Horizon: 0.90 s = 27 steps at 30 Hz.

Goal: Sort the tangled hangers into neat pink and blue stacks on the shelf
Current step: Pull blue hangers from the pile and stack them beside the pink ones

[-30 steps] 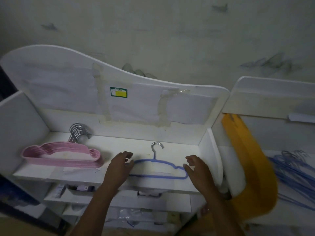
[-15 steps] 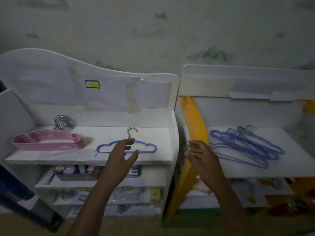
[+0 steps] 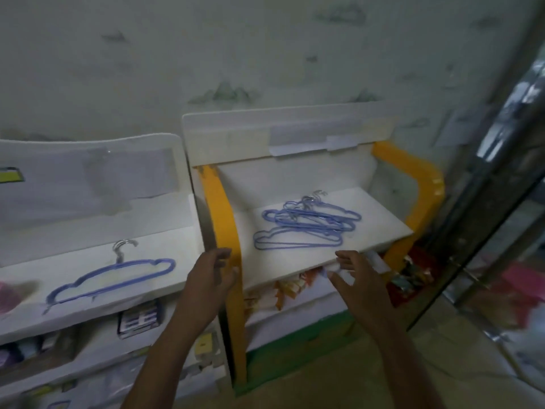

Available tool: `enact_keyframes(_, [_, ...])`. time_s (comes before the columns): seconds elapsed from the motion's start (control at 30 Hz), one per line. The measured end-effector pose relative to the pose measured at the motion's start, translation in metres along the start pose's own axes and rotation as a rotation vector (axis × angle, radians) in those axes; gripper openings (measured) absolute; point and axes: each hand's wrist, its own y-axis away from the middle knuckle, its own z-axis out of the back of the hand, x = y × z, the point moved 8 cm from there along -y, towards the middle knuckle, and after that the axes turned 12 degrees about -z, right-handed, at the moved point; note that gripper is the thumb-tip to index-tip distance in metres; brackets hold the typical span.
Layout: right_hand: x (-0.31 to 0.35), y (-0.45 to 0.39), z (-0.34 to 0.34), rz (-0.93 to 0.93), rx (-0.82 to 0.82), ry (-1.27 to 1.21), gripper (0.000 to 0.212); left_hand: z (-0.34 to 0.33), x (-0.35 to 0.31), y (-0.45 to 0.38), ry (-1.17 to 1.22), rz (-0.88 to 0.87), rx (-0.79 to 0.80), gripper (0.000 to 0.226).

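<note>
2 shelf units stand side by side against the wall. On the top shelf of the left unit [image 3: 182, 270] lies 1 hanger [image 3: 112, 278] — flat, hook toward the back panel. On the top shelf of the right unit [image 3: 295, 261] lies a tangled pile of hangers [image 3: 306, 224]. Both hands — left hand [image 3: 211, 278], right hand [image 3: 358, 278] — hang before the right unit's front edge.

The wall [image 3: 265, 48] behind is pale and dirty, with small grey marks like little hills on it. Two white shelf units stand against it side by side: the left unit [image 3: 88, 160] has a curved back with paper taped on, and the right unit [image 3: 274, 128] has yellow sides [image 3: 413, 172]. The light is dim, the floor [image 3: 368, 373] is tan, and a shiny glass door [image 3: 507, 172] stands on the right.
</note>
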Motion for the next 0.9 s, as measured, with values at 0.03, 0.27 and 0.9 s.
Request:
enact_keyframes(0.03, [-0.006, -0.002, 0.008, -0.016, -0.013, 0.009, 0.041, -0.011, -0.006, -0.007, 0.007, -0.010, 0.020, 0.036])
enact_keyframes(0.27, [-0.033, -0.043, 0.039, -0.086, -0.081, 0.048, 0.041, -0.079, -0.015, -0.053, 0.034, -0.109, 0.101, 0.033])
enact_keyframes(0.9, [-0.079, -0.235, 0.031, -0.141, -0.059, 0.240, 0.035, -0.214, 0.087, -0.231, 0.020, 0.044, 0.095, 0.025])
